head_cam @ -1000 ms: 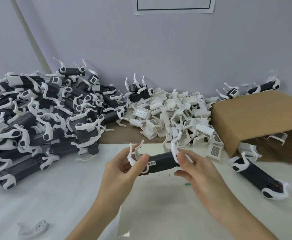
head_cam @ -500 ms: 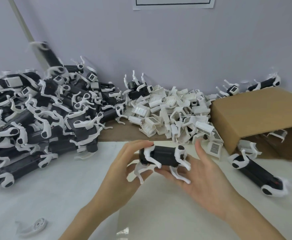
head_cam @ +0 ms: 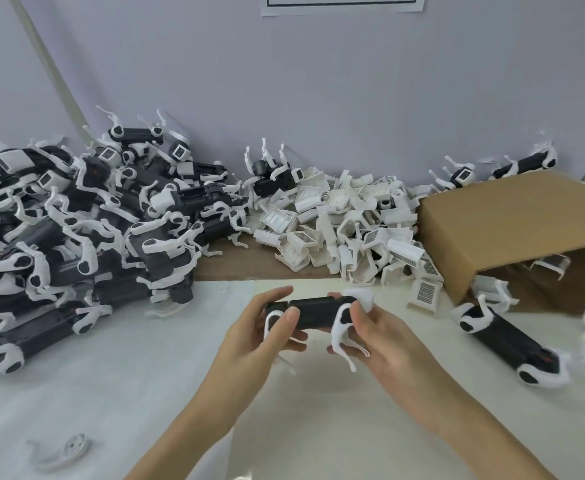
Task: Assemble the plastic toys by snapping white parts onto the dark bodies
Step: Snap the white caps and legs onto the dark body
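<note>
Mid-assembly I'd say: both hands hold one dark body (head_cam: 313, 311) at centre frame above the counter (head_cam: 111, 393), left hand (head_cam: 259, 332) and right hand (head_cam: 381, 336) fingers curled round its ends. White legs look attached; next probably grab a white cover from the pile (head_cam: 346, 230) behind.

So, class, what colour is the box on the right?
Brown: the box is plain cardboard, seen best in the head view.

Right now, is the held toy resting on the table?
No, both the left hand and right hand hold the dark toy body above the table.
</note>
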The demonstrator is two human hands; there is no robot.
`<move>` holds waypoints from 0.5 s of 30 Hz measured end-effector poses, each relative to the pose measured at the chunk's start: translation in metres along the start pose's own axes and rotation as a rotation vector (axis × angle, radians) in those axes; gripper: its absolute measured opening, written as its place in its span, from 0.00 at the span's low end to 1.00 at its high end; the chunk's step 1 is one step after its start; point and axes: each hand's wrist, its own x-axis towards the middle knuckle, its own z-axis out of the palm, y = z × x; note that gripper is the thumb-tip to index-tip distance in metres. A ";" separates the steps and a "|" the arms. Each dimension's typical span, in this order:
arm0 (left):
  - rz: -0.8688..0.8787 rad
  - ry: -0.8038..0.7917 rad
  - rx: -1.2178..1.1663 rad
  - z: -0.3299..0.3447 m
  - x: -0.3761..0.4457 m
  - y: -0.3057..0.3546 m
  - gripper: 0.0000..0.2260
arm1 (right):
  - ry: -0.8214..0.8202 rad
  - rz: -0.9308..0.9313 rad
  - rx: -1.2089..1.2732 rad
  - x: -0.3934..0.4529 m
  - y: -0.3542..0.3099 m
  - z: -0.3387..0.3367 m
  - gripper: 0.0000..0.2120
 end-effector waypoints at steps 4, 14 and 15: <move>0.007 -0.009 -0.042 -0.005 -0.001 0.001 0.22 | -0.038 -0.031 -0.097 -0.001 0.004 0.002 0.22; 0.235 0.010 0.319 -0.008 0.002 -0.005 0.21 | -0.021 -0.115 -0.086 -0.006 -0.005 0.002 0.25; 0.343 0.058 0.492 -0.007 0.002 -0.008 0.21 | 0.018 -0.111 -0.113 -0.005 -0.004 0.003 0.23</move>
